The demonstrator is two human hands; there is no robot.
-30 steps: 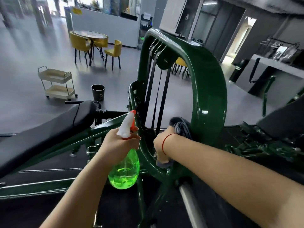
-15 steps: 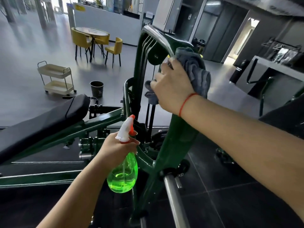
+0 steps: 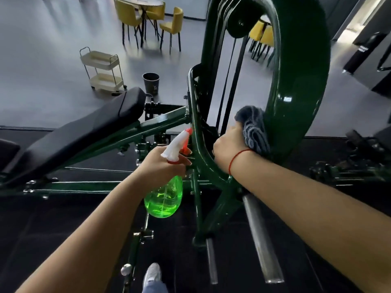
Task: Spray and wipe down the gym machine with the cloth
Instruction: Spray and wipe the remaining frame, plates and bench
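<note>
Bunched grey cloth point(image 3: 252, 127), gripped by right hand point(image 3: 230, 142), bears on glossy dark-green machine frame point(image 3: 296, 81); left hand point(image 3: 163, 166), eight o'clock, grips translucent green spray bottle point(image 3: 164, 197). Recommend firm overlapping strokes.

Gym machine point(image 3: 296, 81): glossy dark-green curved frame, upright, toward 1 o'clock. Cloth point(image 3: 254, 127): grey, bunched, held by my right hand point(image 3: 229, 144) against the frame's lower curve. Spray bottle point(image 3: 164, 199): translucent green, white-and-red trigger head, gripped in my left hand point(image 3: 163, 166), at the cloth's 8 o'clock.
</note>
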